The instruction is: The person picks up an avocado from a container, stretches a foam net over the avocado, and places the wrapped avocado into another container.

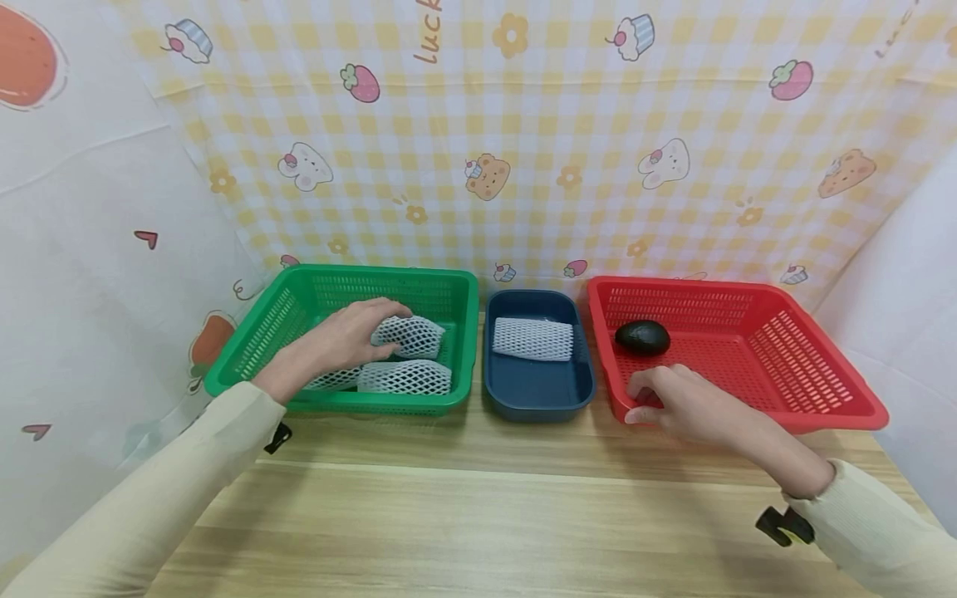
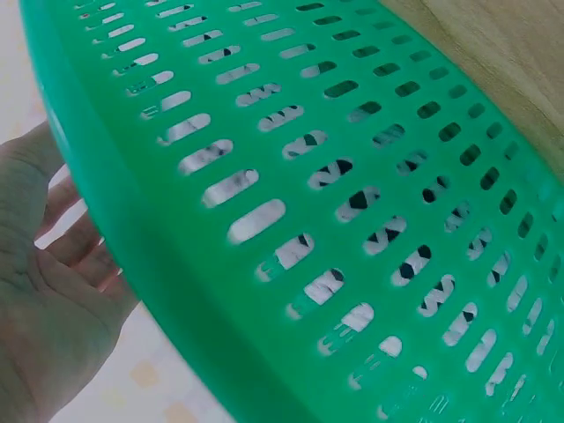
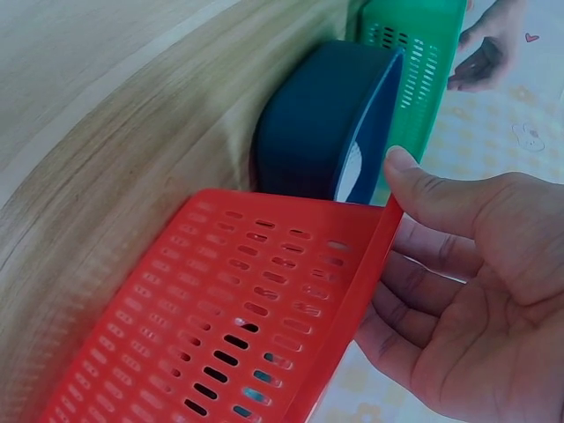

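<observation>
- White foam-mesh sleeves lie in the green perforated plastic basket under the left hand, dark patches showing through the netting.
- The left hand's thumb and fingers are spread around one sleeve's end; I cannot tell if they touch it.
- At the red perforated plastic basket, the right hand has thumb and bent fingers apart by the corner; contact with the rim is unclear.
- Just beyond those fingers lies a glossy black oval fruit.
- Beyond the left hand, "luck" reads sideways on the yellow-and-white checked cloth; similar lettering beyond the right hand is cut off.
- Between the hands stands a dark blue rounded container with a flat-looking white mesh sleeve inside.
- Green basket wall screens the sleeves in the left wrist view.
</observation>
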`<state>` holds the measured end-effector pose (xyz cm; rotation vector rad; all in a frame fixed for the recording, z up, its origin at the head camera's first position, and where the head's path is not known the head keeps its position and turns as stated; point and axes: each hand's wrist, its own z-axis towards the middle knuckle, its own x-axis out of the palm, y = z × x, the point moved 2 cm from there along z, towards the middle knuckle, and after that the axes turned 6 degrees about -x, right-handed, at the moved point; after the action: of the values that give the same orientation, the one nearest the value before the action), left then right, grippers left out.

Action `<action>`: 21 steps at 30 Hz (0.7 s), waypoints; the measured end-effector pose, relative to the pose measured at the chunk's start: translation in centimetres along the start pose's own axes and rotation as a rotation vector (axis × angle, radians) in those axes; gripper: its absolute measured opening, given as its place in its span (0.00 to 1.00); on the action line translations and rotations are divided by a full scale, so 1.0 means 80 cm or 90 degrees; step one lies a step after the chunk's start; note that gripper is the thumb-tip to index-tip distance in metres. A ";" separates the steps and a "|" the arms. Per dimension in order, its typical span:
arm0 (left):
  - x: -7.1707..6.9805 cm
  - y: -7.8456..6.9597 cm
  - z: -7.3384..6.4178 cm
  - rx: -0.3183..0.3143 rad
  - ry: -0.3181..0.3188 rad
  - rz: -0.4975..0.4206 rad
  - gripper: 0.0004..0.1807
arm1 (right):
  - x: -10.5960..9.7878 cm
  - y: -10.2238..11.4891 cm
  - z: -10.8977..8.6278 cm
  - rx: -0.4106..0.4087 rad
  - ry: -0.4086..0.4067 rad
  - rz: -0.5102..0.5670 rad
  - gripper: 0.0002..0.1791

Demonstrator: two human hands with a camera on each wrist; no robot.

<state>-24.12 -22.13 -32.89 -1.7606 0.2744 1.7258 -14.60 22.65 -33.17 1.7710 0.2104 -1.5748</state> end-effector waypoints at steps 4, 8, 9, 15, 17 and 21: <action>0.000 -0.003 -0.002 0.005 -0.005 0.005 0.28 | 0.000 0.000 0.000 -0.001 0.001 -0.006 0.14; 0.004 -0.009 -0.003 0.009 -0.007 0.004 0.27 | 0.000 -0.001 0.000 -0.003 -0.002 -0.007 0.15; 0.006 -0.011 -0.003 0.009 -0.007 0.003 0.26 | 0.000 -0.001 -0.001 -0.003 -0.002 -0.008 0.15; 0.013 -0.026 -0.003 0.019 -0.024 0.005 0.22 | 0.000 -0.002 0.000 0.003 0.001 -0.008 0.14; 0.015 -0.033 -0.002 0.028 -0.036 0.007 0.21 | 0.001 -0.002 0.000 0.006 0.003 -0.008 0.14; 0.020 -0.056 0.001 0.047 -0.057 0.012 0.19 | 0.000 -0.002 0.000 0.008 0.004 -0.005 0.14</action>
<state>-21.47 -18.23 -33.07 -1.6287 0.3134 1.7792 -14.67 22.74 -33.24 1.7876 0.2110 -1.5798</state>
